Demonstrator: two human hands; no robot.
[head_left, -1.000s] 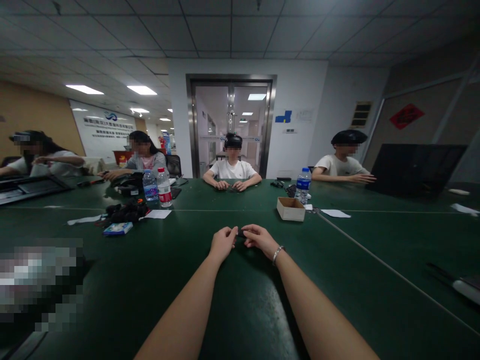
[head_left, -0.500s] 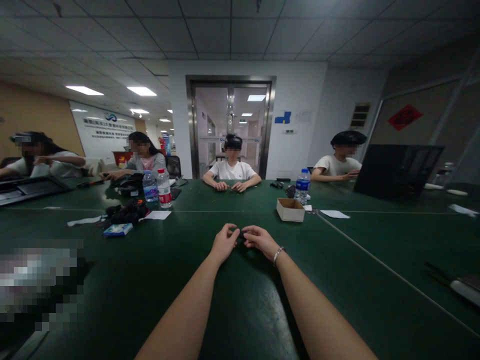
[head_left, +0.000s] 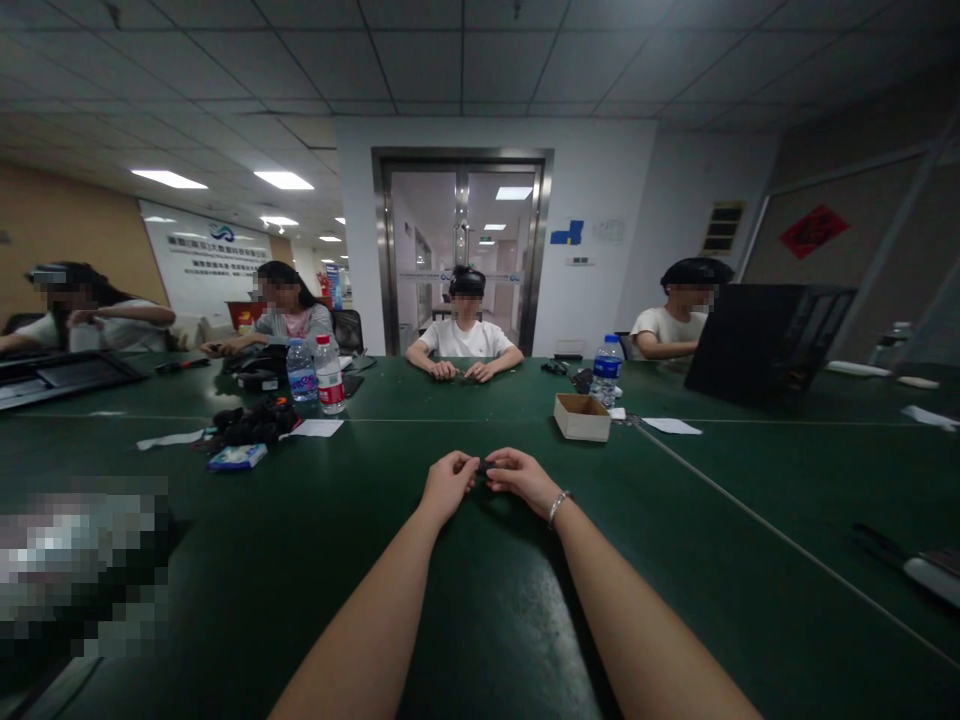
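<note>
Close together over the green table (head_left: 345, 560), my left hand (head_left: 451, 481) and my right hand (head_left: 523, 478) pinch a small dark object (head_left: 484, 466) between them. Its left end sits in the left fingertips and its right end in the right fingertips. The fingers cover much of it, and it is too small to make out its kind. A silver bracelet (head_left: 558, 508) circles my right wrist. Both forearms reach forward from the near edge.
An open cardboard box (head_left: 582, 424) and a blue-labelled bottle (head_left: 606, 372) stand ahead to the right. Ahead left are two bottles (head_left: 330, 376), a tangle of black items (head_left: 251, 425) and a blue-white packet (head_left: 238, 457). A person (head_left: 465, 335) sits opposite. A black panel-like case (head_left: 757, 340) stands far right.
Both hands stay in nearly the same place, and the fingers look a little more closed around the small dark object. At far right the large black case has shifted and turned.
</note>
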